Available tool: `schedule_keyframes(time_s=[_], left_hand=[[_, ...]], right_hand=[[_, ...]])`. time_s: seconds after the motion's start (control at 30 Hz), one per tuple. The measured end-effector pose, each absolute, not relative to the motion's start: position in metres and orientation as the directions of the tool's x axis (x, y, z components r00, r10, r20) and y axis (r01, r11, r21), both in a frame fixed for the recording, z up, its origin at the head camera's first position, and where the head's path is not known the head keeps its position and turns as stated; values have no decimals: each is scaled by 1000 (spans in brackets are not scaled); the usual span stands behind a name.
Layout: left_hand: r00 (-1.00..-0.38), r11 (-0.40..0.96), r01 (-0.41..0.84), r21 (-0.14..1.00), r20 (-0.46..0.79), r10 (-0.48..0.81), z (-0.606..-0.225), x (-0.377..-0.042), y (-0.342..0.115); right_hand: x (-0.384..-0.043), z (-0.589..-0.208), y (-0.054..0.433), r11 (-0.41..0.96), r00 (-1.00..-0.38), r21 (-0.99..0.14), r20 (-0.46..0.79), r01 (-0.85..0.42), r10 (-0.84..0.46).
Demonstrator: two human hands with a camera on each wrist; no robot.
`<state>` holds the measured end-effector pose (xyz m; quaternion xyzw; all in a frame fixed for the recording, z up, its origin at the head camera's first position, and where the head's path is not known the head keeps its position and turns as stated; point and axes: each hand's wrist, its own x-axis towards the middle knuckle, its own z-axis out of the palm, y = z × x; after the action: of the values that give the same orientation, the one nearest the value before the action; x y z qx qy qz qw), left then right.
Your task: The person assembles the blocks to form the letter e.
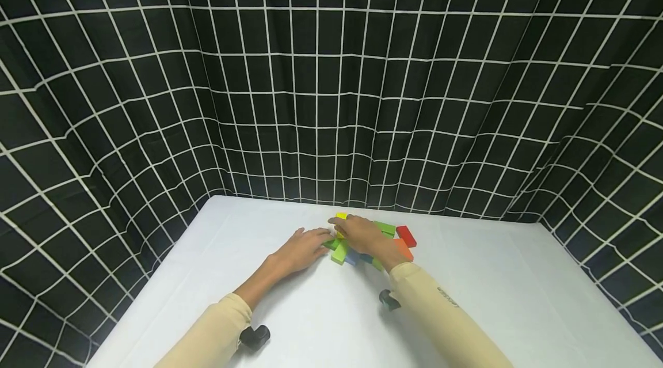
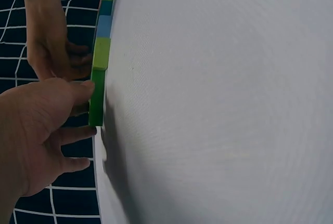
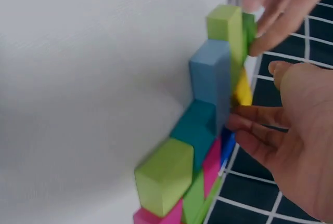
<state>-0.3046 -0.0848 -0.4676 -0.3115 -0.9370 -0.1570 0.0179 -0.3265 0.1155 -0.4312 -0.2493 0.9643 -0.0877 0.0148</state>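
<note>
Colored blocks lie in a tight cluster on the white table. At its left end, my left hand (image 1: 305, 250) pinches a dark green block (image 2: 97, 102), thumb on one side and a finger at the other. A light green block (image 1: 339, 253) adjoins it. My right hand (image 1: 362, 232) reaches over the cluster, fingers bent, fingertips touching blocks near the yellow block (image 3: 243, 90) and light blue block (image 3: 210, 73). Its thumb stands apart from those fingers in the right wrist view. The hand and forearm partly hide the cluster in the head view.
A teal block (image 3: 195, 125), an orange block (image 1: 403, 248) and a red block (image 1: 406, 236) belong to the cluster's right part. Black wrist devices (image 1: 255, 337) sit below both forearms. A black curtain with white grid lines (image 1: 331, 97) surrounds the white table (image 1: 321, 310).
</note>
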Motion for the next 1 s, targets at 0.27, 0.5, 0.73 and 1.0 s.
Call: schedule_keyframes(time_s=[0.27,0.5,0.73,1.0], left_hand=[[-775,765,626,153,234,587,-470,-305,-82],[-791,804,591,62,241,563,-474,-309,-81],[-800,838,546,-8,291,524,-467,-307,-85],[-749,808,588,-38,350,562,-450,-285,-90]], right_hand=[[-334,-438,101,873,-889,-192,-3,-449,-458],[-337,-439,97,882,-915,-246,59,-402,-400],[-329,-431,110,866,-900,-257,194,-430,-390],[-291,-400,143,844,-846,-186,304,-504,-438]])
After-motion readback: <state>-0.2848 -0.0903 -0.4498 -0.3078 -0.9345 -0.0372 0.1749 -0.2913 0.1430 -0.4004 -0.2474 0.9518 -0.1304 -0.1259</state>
